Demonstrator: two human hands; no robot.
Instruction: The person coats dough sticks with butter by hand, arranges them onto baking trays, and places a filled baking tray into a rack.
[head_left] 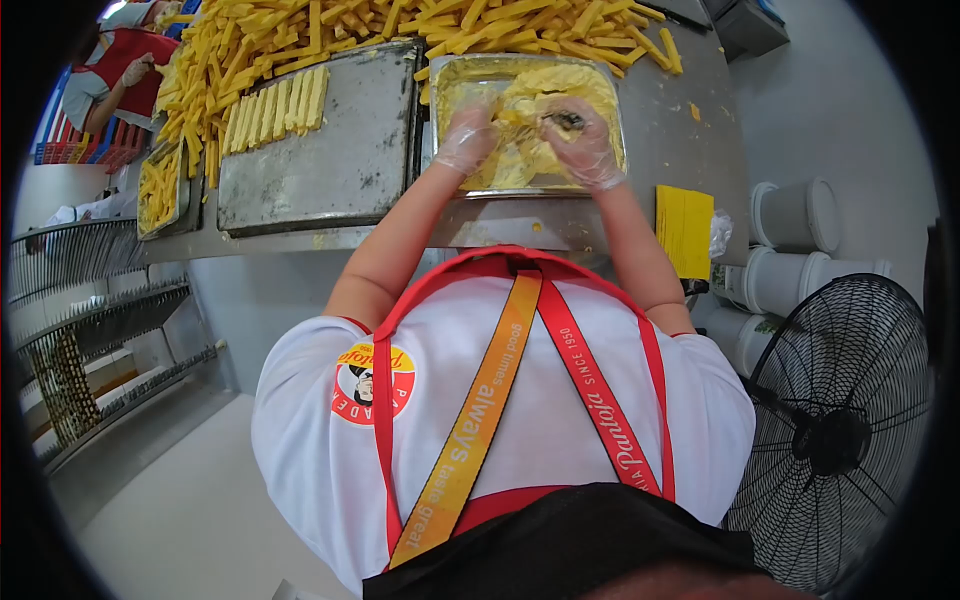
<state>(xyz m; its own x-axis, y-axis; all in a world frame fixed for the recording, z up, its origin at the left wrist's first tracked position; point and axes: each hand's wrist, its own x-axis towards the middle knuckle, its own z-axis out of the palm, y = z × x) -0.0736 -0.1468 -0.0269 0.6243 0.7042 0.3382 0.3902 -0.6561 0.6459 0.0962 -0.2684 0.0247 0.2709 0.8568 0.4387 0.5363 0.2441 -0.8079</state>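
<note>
A metal tray point(433, 120) holding a thick yellow spread point(535, 85) lies at the table's edge in front of me. Both of my hands wear clear plastic gloves and are over this tray. My left hand point(470, 132) is at its left side, the fingers blurred, close to a small yellow-orange piece point(512, 117). Towards the tray's right side, my right hand point(582, 145) has its fingers curled around something dark point(568, 120), whose kind I cannot make out.
A large pile of yellow sticks point(330, 30) covers the table's back. Left of me, a flat baking tray point(330, 165) bears a row of pale coated sticks point(276, 112). A yellow cloth point(684, 230), white buckets point(795, 215) and a black fan point(830, 430) are right. Another person point(115, 75) works far left.
</note>
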